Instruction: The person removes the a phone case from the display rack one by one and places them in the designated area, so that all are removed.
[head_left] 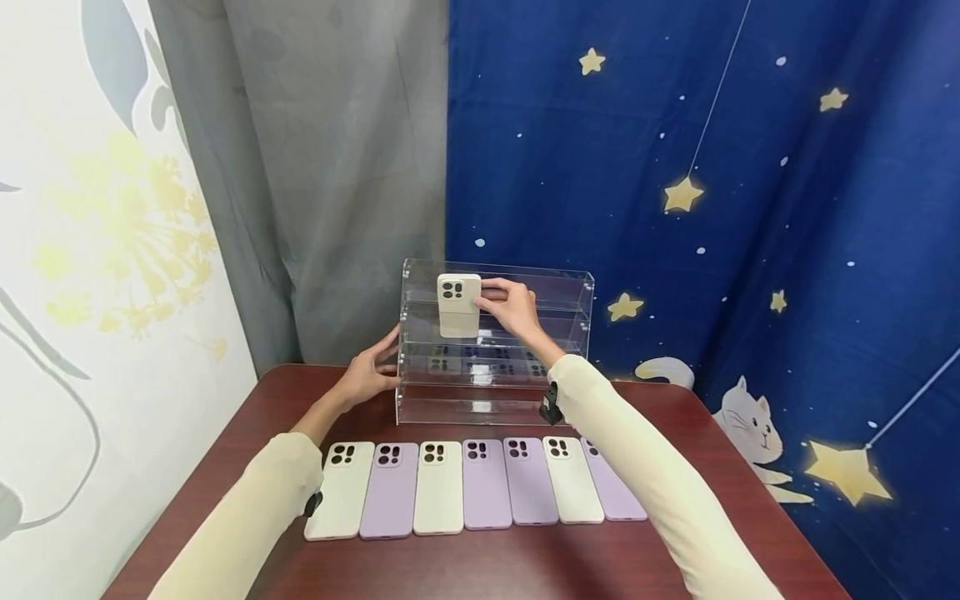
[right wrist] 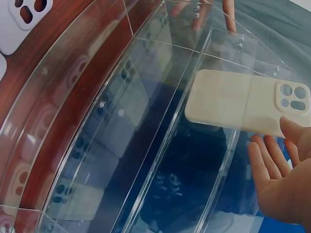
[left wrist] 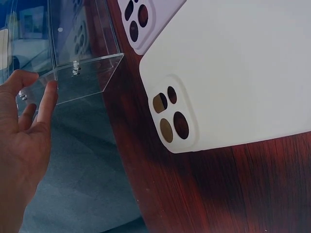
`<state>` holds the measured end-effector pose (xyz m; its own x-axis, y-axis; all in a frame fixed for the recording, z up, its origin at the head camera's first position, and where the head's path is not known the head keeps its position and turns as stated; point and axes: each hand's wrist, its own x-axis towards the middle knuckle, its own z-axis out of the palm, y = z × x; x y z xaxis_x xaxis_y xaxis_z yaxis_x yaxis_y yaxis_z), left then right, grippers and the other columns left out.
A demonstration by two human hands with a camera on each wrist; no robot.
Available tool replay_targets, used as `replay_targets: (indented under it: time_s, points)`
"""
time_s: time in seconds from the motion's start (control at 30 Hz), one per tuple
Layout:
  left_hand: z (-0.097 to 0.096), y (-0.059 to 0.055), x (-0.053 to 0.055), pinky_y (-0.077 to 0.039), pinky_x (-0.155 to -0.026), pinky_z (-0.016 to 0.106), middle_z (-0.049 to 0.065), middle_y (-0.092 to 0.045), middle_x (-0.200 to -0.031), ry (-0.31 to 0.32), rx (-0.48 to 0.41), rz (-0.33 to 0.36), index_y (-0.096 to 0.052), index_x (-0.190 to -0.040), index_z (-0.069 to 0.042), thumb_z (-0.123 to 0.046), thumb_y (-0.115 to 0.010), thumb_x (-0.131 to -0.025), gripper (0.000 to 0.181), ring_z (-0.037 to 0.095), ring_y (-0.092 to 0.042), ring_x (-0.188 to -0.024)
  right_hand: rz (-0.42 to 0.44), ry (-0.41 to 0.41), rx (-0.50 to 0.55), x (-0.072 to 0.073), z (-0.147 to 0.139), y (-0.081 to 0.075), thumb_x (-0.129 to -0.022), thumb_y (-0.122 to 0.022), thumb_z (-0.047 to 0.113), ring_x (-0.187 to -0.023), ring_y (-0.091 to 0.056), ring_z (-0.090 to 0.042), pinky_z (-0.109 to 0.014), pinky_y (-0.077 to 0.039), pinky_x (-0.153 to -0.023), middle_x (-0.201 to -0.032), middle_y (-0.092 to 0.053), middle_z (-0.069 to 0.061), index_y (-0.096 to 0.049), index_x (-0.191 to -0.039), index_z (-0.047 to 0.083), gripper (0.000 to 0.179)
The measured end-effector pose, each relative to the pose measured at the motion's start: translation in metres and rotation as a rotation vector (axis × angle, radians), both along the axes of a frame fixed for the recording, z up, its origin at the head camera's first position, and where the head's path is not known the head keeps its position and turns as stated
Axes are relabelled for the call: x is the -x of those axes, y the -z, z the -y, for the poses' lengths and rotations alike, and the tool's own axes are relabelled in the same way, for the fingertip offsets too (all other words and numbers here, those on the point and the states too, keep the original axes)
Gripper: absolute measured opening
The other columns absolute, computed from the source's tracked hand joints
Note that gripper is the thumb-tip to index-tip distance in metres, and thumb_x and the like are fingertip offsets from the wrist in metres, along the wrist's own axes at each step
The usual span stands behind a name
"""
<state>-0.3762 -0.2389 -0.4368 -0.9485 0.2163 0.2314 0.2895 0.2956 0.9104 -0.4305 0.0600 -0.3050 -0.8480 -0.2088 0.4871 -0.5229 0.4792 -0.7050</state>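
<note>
A cream phone case [head_left: 458, 323] stands upright in an upper tier of the clear acrylic display rack [head_left: 495, 410]. My right hand [head_left: 513, 307] pinches its right edge near the camera cutouts, with the thumb [right wrist: 293, 129] in front and the fingers lower down. Through the clear panels, the lower part of the case shows behind a tier's front lip. My left hand [head_left: 365, 377] rests its fingers against the rack's left side panel [left wrist: 90, 77]. In the left wrist view those fingers are mostly extended at the panel's edge.
In front of the rack, several phone cases lie in a row on the dark red table [head_left: 420, 567], some white [head_left: 438, 492] and some lilac [head_left: 388, 497]. My right sleeve [head_left: 630, 450] covers part of the rightmost lilac case. Grey and blue star-patterned curtains [head_left: 540, 167] hang behind.
</note>
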Motion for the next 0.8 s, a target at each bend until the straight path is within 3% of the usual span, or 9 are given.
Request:
replay_targets:
  time_s: [0.23, 0.37, 0.47, 0.53, 0.8]
  points:
    - [0.000, -0.001, -0.001, -0.063, -0.086, 0.034, 0.027, -0.030, -0.165, 0.005, 0.004, 0.004, -0.019, -0.168, -0.033, 0.018, -0.068, -0.089, 0.106, 0.052, -0.053, -0.132, 0.000, 0.017, 0.021, 0.003, 0.005, 0.001, -0.090, -0.084, 0.019, -0.101, -0.076, -0.025, -0.040, -0.021, -0.124, -0.106, -0.079, -0.012, -0.077, -0.120, 0.007, 0.033]
    - [0.000, 0.001, -0.002, -0.063, -0.086, 0.035, 0.026, -0.030, -0.165, 0.004, 0.003, 0.009, -0.019, -0.167, -0.034, 0.018, -0.068, -0.089, 0.106, 0.053, -0.052, -0.132, 0.009, 0.014, 0.032, 0.003, 0.005, 0.002, -0.091, -0.083, 0.018, -0.100, -0.077, -0.024, -0.035, -0.039, -0.117, -0.105, -0.079, -0.012, -0.077, -0.117, 0.006, 0.029]
    - [-0.001, 0.002, -0.002, -0.063, -0.087, 0.036, 0.027, -0.031, -0.165, 0.007, 0.003, 0.008, -0.019, -0.167, -0.033, 0.018, -0.068, -0.088, 0.106, 0.053, -0.052, -0.132, 0.015, 0.021, 0.044, 0.003, 0.004, 0.002, -0.091, -0.083, 0.017, -0.100, -0.077, -0.023, -0.034, -0.059, -0.095, -0.105, -0.079, -0.012, -0.077, -0.116, 0.006, 0.028]
    - [-0.001, 0.002, -0.002, -0.063, -0.087, 0.036, 0.026, -0.031, -0.165, 0.008, 0.005, 0.007, -0.019, -0.167, -0.033, 0.018, -0.068, -0.089, 0.106, 0.053, -0.053, -0.133, 0.005, 0.025, 0.054, 0.002, 0.003, 0.000, -0.091, -0.083, 0.015, -0.101, -0.077, -0.023, -0.036, -0.064, -0.084, -0.105, -0.079, -0.013, -0.076, -0.116, 0.005, 0.028]
    - [0.001, 0.001, -0.001, -0.063, -0.087, 0.034, 0.026, -0.030, -0.165, 0.018, -0.016, 0.001, -0.019, -0.167, -0.033, 0.020, -0.067, -0.088, 0.106, 0.052, -0.053, -0.133, -0.011, 0.021, 0.068, -0.001, -0.002, -0.016, -0.091, -0.082, 0.014, -0.103, -0.076, -0.025, -0.036, -0.064, -0.083, -0.108, -0.078, -0.014, -0.075, -0.116, 0.004, 0.027]
